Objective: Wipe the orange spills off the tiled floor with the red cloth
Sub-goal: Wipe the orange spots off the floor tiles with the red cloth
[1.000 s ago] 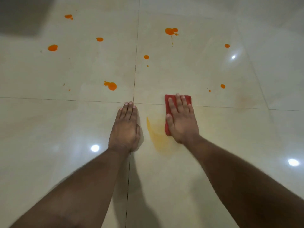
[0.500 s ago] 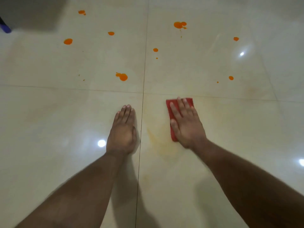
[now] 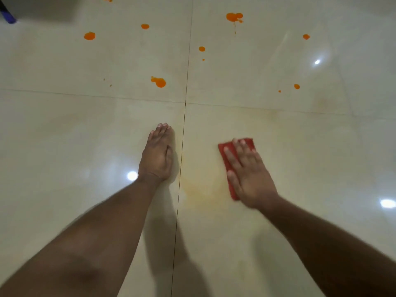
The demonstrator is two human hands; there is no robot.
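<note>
We see our right hand (image 3: pixel 249 174) laid flat on the folded red cloth (image 3: pixel 227 151), fingers straight and slightly spread, pressing it onto the glossy cream tiled floor (image 3: pixel 64 136); the cloth shows along the thumb side of the hand and past the fingertips, the remainder hidden under the palm. Our left hand (image 3: pixel 156 159) rests flat on the tile just left of the dark grout line (image 3: pixel 181 168), its fingers straight and held together, holding nothing. Between our two hands, nearer our body, a faint yellowish smear (image 3: pixel 199 189) lies on the tile right of the grout line. Beyond the cross joint the orange spills sit well apart from the cloth: a large blot (image 3: pixel 159 81) close to the grout line, round drops at (image 3: pixel 89 36), (image 3: pixel 145 26) and (image 3: pixel 201 48), a splash with a thin run (image 3: pixel 234 17), and small drops on the right (image 3: pixel 296 86) and (image 3: pixel 306 36). A purple object (image 3: pixel 8 17) shows at the top left corner; we cannot tell what it is
</note>
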